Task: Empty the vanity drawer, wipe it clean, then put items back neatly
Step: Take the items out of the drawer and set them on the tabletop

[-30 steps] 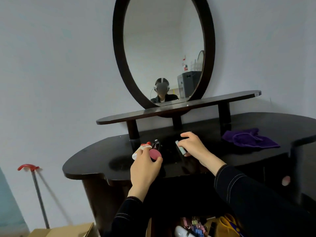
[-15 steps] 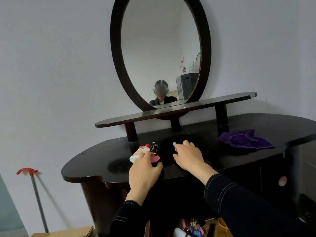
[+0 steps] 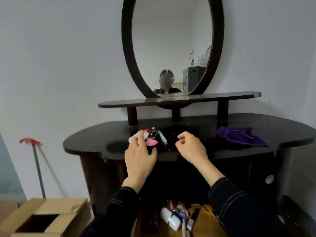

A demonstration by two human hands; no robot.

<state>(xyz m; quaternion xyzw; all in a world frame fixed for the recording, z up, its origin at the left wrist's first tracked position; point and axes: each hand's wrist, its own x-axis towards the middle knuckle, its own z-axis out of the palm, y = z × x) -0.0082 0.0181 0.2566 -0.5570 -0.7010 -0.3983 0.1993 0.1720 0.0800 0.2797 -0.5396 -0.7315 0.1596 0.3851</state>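
Tube (image 3: 133,138) on the tabletop (image 3: 95,137)
Left hand (image 3: 139,156) lies spread on it; right hand (image 3: 189,148), to its right, loosely curled (empty).

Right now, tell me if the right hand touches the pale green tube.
Apart. The head view shows bare dark vanity top between the right hand and the pale green tube.

Left hand (image 3: 139,158) outstretched, right hand (image 3: 190,148) loosely curled
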